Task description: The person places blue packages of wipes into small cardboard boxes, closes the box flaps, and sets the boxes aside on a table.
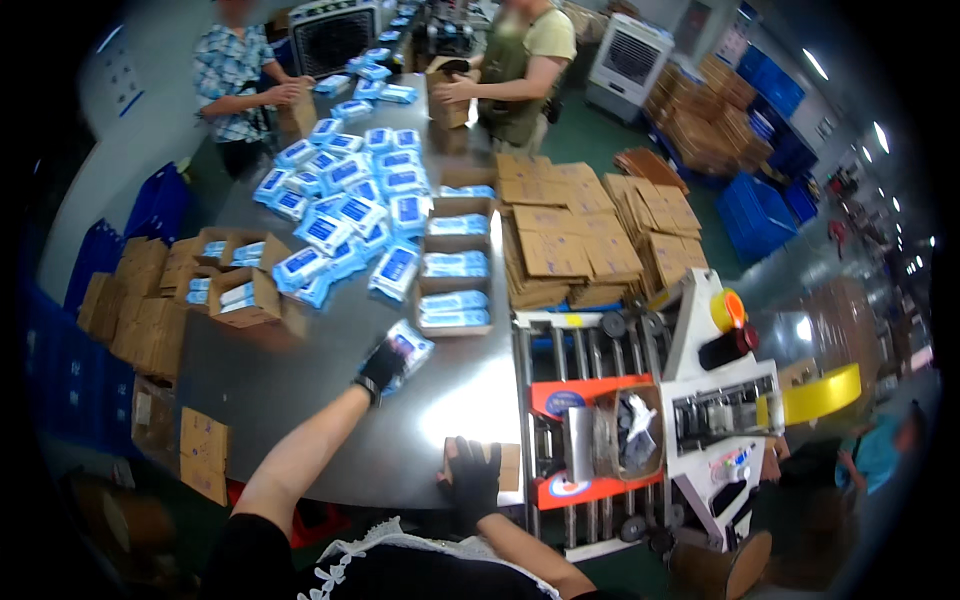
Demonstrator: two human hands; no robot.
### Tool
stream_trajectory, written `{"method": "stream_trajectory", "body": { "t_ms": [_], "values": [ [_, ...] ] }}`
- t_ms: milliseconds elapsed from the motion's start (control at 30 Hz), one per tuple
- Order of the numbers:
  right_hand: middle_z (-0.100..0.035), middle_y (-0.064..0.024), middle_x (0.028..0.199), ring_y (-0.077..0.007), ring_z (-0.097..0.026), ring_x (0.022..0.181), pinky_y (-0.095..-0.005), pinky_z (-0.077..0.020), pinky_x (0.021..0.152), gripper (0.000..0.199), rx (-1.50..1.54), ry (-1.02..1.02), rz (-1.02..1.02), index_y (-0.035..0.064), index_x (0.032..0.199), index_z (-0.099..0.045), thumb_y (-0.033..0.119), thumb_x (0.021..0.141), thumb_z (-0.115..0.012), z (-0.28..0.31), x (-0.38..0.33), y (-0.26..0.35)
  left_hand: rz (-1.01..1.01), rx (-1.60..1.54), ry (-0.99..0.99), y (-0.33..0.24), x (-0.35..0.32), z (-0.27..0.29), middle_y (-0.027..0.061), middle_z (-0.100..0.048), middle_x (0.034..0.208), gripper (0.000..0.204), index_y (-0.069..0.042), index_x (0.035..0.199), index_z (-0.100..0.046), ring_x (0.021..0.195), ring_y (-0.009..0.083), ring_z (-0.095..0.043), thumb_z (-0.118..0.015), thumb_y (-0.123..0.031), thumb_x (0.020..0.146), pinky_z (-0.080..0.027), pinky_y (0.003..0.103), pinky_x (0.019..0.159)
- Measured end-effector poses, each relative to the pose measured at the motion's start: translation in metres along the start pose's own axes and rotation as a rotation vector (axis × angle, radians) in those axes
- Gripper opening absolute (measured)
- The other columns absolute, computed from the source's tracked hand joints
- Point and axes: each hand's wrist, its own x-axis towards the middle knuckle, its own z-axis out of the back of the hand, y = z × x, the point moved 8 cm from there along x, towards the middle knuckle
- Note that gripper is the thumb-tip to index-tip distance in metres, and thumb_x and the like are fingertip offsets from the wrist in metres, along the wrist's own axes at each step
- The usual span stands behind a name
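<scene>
My left hand [381,370], in a black glove, is closed on a blue-and-white soft pack of wipes [411,343] above the metal table. My right hand [473,480], also gloved in black, grips a small cardboard box [510,466] at the table's near edge. Its fingers lie over the box, and the glove covers much of it. Beyond my left hand spreads a heap of similar wipes packs [345,205]. To the right of that heap, a row of open cardboard boxes [456,329] holds more packs.
Flattened cartons [565,240] are stacked right of the table. A tape machine with rollers [720,410] stands at the near right. Filled boxes [250,305] line the left edge. Two people, one in a checked shirt [228,70], one in an apron [510,70], handle boxes at the far end.
</scene>
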Motion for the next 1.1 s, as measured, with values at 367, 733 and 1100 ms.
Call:
{"method": "stream_trajectory", "body": {
  "t_ms": [367, 733, 1100],
  "values": [
    [-0.045, -0.0098, 0.137, -0.0289, -0.04, 0.126, -0.0593, -0.019, 0.107, 0.072, -0.084, -0.017, -0.01, 0.0106, 0.134, -0.042, 0.043, 0.074, -0.067, 0.038, -0.008, -0.098, 0.213, -0.1, -0.384, -0.12, 0.062, -0.02, 0.0215, -0.057, 0.073, 0.022, -0.003, 0.078, -0.053, 0.074, 0.0412, -0.057, -0.063, -0.022, 0.07, -0.044, 0.047, 0.063],
    [-0.052, -0.0198, 0.12, -0.036, -0.051, 0.11, -0.0512, -0.0351, 0.102, 0.04, -0.225, -0.338, -0.004, 0.0001, 0.112, -0.055, 0.02, 0.077, -0.06, 0.075, -0.015, -0.103, 0.32, -0.082, -0.266, -0.075, -0.162, 0.035, 0.0192, -0.046, 0.059, 0.022, -0.005, 0.064, -0.043, 0.058, 0.0392, -0.05, -0.061, -0.017, 0.068, -0.039, 0.047, 0.055],
    [-0.063, -0.0183, 0.105, -0.0339, -0.061, 0.098, -0.0421, -0.0475, 0.084, 0.056, 0.337, 0.679, 0.359, 0.005, 0.107, -0.062, 0.053, 0.079, -0.065, -0.052, 0.05, 0.047, 0.149, 0.225, 0.554, -0.089, -0.196, 0.021, 0.0185, -0.066, 0.09, 0.051, -0.006, 0.096, -0.059, 0.083, 0.0345, -0.065, -0.061, -0.053, 0.077, -0.05, 0.044, 0.075]
  ]
}}
